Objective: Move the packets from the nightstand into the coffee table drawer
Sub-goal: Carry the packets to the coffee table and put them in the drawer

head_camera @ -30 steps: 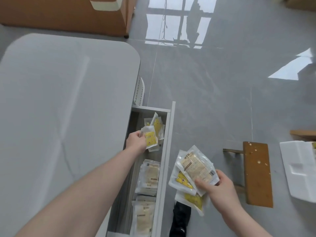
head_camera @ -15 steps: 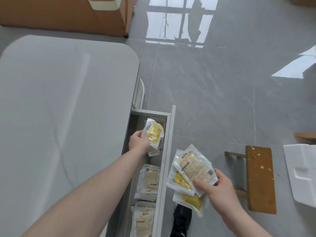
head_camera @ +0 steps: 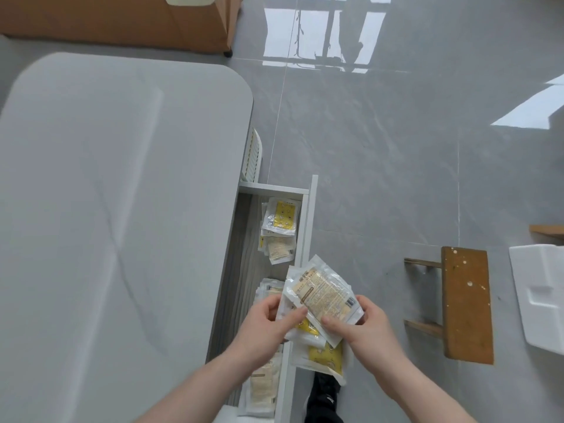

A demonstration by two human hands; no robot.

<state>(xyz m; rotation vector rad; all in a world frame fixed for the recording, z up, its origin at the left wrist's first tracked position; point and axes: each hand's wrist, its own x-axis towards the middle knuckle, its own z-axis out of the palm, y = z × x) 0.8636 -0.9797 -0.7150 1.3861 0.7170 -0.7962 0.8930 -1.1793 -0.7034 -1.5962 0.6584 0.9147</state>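
Over open drawer we pinch packet stack: left hand fingers curled on near-left edge, right hand gripping right side

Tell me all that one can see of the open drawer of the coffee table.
The drawer is pulled out from under the grey tabletop, toward the tiled floor. Its walls and front panel look like white painted board, and its bottom is grey with a wood grain. It is long and narrow. Inside lie packets in small heaps: clear plastic with yellow or beige contents, one heap at the far end, others nearer. Both hands hold more packets above its near part and hide some of it. No hand touches the drawer.
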